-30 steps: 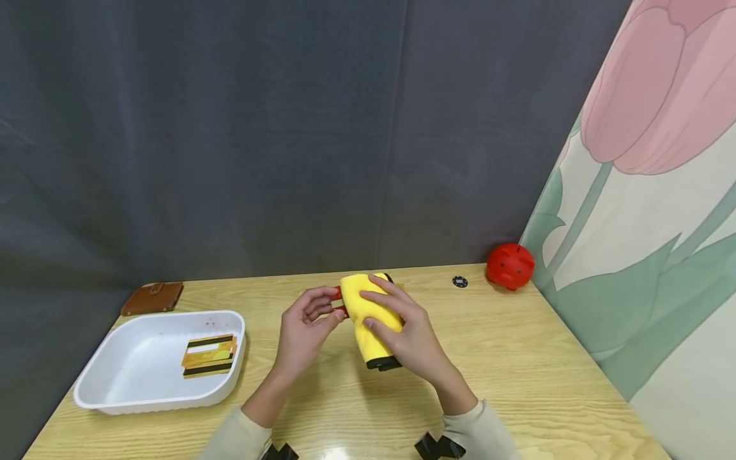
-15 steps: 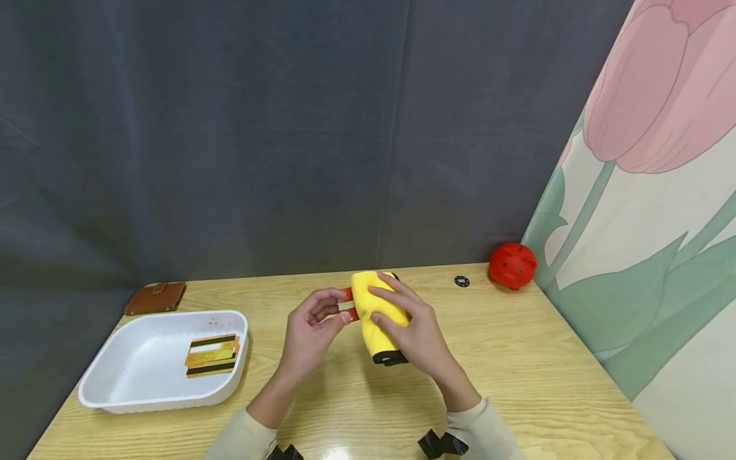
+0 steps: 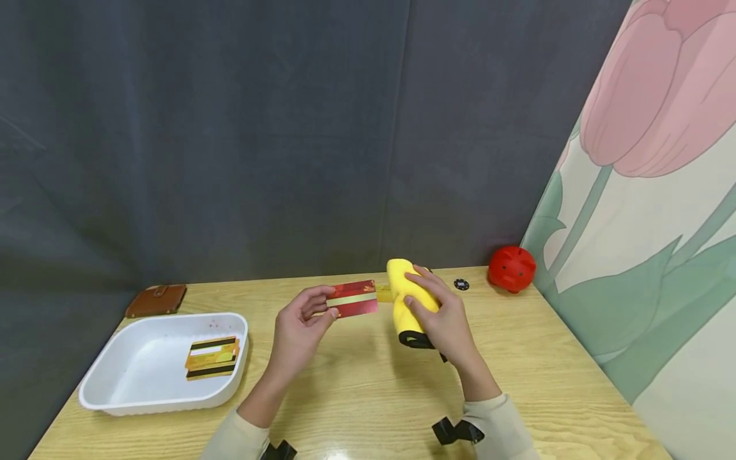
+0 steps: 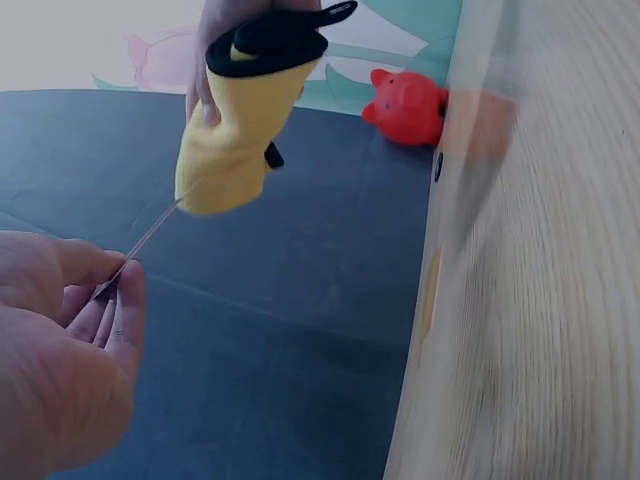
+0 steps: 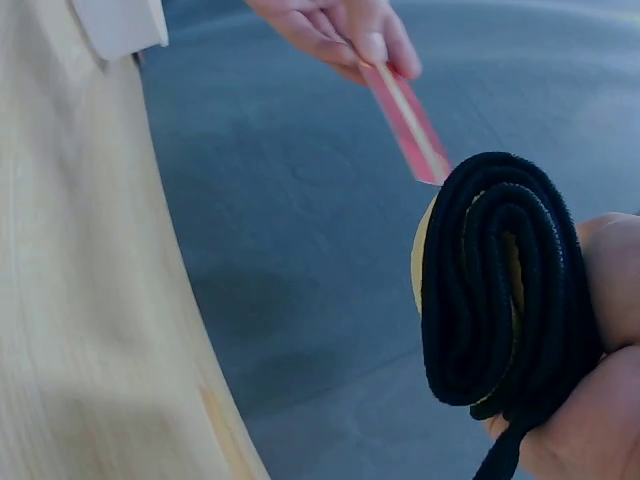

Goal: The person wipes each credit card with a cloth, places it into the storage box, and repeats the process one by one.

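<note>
Between thumb and fingers, my left hand pinches the left end of a red card with a pale stripe. My right hand grips a folded yellow cloth with black edging, held above the table to the card's right. In the head view a gap separates card and cloth. The right wrist view shows the cloth's layered black edge and a hanging loop, with the red card beyond it. Behind the hands, a yellow card lies on the table, partly hidden by the cloth.
On the left stands a white tray with several yellow cards in it. A brown leather wallet lies behind the tray. At the back right are a black chip and a red piggy bank, near the curtain and patterned wall.
My right hand has moved right with the cloth, off the red card. More of the card now shows, still pinched in my left hand, which has shifted slightly left.
</note>
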`<state>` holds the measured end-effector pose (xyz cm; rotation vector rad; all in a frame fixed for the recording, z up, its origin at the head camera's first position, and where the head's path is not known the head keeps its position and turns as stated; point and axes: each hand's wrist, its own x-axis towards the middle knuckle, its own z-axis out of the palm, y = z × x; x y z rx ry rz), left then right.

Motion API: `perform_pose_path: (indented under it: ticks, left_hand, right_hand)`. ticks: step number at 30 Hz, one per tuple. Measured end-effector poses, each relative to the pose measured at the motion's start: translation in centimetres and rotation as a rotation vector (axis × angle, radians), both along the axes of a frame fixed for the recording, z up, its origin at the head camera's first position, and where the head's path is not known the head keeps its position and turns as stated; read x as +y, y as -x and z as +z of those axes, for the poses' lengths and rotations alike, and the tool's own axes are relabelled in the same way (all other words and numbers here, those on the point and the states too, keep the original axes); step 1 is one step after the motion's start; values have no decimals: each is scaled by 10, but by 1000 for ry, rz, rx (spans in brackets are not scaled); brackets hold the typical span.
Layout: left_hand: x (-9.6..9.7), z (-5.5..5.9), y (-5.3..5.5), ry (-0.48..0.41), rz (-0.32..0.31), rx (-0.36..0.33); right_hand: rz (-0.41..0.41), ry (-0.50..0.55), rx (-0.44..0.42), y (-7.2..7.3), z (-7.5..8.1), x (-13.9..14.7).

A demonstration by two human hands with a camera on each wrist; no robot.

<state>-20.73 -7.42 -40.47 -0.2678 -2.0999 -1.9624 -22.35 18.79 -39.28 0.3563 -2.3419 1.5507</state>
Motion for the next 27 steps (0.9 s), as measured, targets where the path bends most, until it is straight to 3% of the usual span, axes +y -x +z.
perform_pose_path:
  ticks: [10, 20, 27]
  left_hand:
    - [-8, 0, 1, -15, -13, -13]
    - [-9, -1, 3, 20, -132, 58]
    - [-9, -2, 3, 52, -101, 48]
  right_hand:
    - [-24, 19, -1, -1, 6, 12]
    - [-38, 22, -6, -1, 7, 12]
    - [-37, 28, -8, 0, 6, 11]
